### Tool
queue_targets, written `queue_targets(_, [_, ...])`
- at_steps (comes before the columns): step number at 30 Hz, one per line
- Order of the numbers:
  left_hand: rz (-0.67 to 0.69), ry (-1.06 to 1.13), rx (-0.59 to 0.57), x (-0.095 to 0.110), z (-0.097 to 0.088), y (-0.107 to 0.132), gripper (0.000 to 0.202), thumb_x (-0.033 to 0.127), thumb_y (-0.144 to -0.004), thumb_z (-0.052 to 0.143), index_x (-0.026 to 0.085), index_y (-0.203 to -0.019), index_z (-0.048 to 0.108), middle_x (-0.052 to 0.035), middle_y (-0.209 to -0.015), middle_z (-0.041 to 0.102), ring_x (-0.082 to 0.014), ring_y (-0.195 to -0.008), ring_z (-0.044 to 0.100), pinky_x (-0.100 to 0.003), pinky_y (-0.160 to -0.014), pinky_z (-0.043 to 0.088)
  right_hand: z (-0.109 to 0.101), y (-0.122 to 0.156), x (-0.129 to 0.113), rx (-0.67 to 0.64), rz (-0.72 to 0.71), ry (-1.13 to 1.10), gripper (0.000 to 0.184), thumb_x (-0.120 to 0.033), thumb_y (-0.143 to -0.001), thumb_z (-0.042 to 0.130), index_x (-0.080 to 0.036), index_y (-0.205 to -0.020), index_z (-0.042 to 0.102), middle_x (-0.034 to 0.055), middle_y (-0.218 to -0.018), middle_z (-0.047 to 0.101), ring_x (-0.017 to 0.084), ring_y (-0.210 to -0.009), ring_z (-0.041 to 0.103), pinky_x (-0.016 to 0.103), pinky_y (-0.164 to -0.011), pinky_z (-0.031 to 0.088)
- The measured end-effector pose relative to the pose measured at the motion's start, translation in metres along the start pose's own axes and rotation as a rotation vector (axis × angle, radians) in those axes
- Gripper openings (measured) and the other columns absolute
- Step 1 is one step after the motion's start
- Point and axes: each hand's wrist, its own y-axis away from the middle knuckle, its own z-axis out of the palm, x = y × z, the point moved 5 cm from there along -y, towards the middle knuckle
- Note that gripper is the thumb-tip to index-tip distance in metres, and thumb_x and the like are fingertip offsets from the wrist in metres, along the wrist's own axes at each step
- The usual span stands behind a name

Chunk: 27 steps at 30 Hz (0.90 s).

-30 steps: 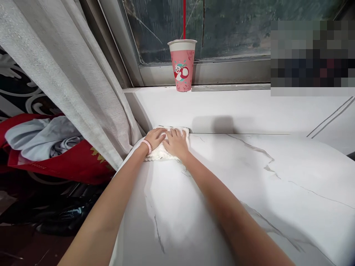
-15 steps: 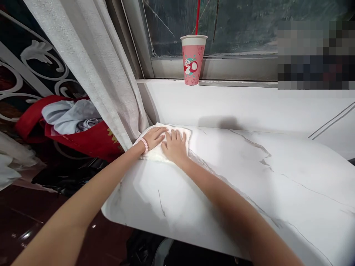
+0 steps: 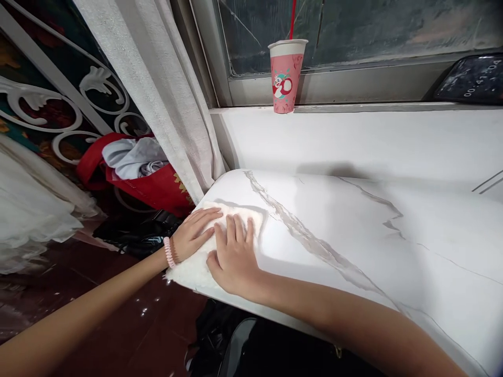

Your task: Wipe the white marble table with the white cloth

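A white cloth lies flat at the near left corner of a white marble table. Both my hands press down on it with fingers stretched out. My left hand, with a pink coil band at the wrist, rests on the cloth's left part beside the table edge. My right hand lies flat on the cloth's middle, touching the left hand's fingertips. The cloth's lower left part hangs slightly over the table's rim.
A pink paper cup with a red straw stands on the window ledge. A grey curtain hangs at the left. A red bag with clothes sits on the floor. A dark phone leans at the far right.
Both hands have slid the cloth from the table's far left corner toward me, to the near left edge. The view has shifted left and back.
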Motion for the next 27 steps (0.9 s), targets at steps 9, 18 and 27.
queue_targets(9, [-0.011,-0.007,-0.008,-0.024,-0.001,-0.028,0.042,0.043,-0.094,0.037,0.021,-0.123,0.058,-0.0097,-0.132,0.061,-0.0263,-0.124,0.053,-0.045,-0.110,0.038,0.006,-0.034,0.009,0.028,-0.008,0.020,0.059,-0.033,-0.095,0.040,-0.002,-0.145,0.037,0.0271,-0.154,0.028,0.040,-0.145,0.017,0.065,-0.115,0.005])
queue_targets(18, [0.009,-0.047,0.011,-0.060,0.021,-0.117,0.042,0.035,-0.089,0.036,0.018,-0.120,0.057,-0.0108,-0.125,0.063,-0.0264,-0.119,0.056,-0.046,-0.105,0.041,0.002,-0.105,0.072,0.174,0.116,0.071,0.047,-0.031,-0.092,0.044,-0.010,-0.134,0.051,0.0186,-0.148,0.042,0.032,-0.141,0.029,0.058,-0.117,0.009])
queue_targets(27, [-0.019,-0.021,0.016,-0.086,0.043,-0.199,0.042,0.035,-0.085,0.039,0.018,-0.118,0.060,-0.0096,-0.126,0.063,-0.0275,-0.119,0.057,-0.044,-0.107,0.040,-0.009,-0.157,0.128,0.298,0.180,0.176,0.037,-0.029,-0.094,0.042,-0.015,-0.125,0.057,0.0156,-0.138,0.052,0.028,-0.134,0.037,0.055,-0.116,0.013])
